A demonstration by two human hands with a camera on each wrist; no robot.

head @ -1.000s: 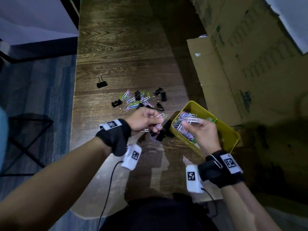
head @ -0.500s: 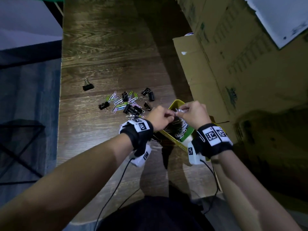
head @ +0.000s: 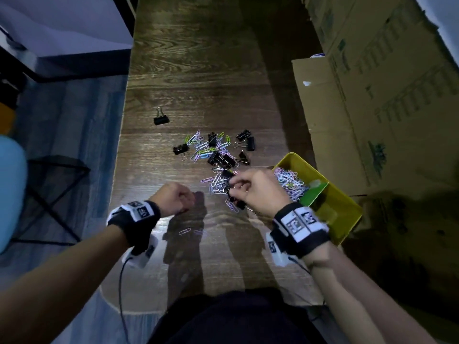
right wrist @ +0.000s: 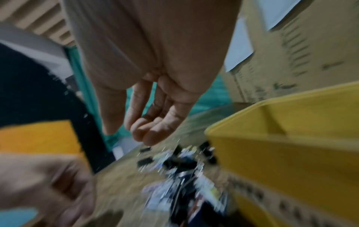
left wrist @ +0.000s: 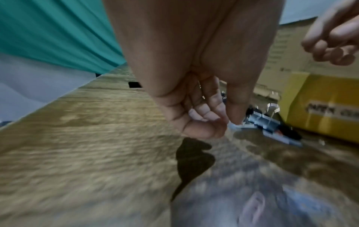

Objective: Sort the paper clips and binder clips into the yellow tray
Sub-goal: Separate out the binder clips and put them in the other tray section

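A heap of coloured paper clips and black binder clips (head: 213, 151) lies mid-table, and a smaller cluster (head: 218, 186) sits nearer me. The yellow tray (head: 344, 198) stands to the right, with several paper clips (head: 290, 182) in its far compartment. My right hand (head: 233, 184) hovers over the near cluster, beside the tray (right wrist: 281, 145). In the right wrist view this hand (right wrist: 128, 135) has loose fingers and holds nothing. My left hand (head: 186, 198) is curled left of the cluster. Its thumb and forefinger (left wrist: 228, 122) pinch together on a pale sliver that looks like a paper clip.
One binder clip (head: 161, 119) lies apart at the far left. Two stray paper clips (head: 185, 230) lie close to me, below the left hand. Cardboard boxes (head: 372, 95) wall off the right side behind the tray. The table's left edge drops to the floor.
The hands met over the tray half a second ago and have since parted. The left hand drew back left as a fist. The right hand swung off the tray to the near cluster.
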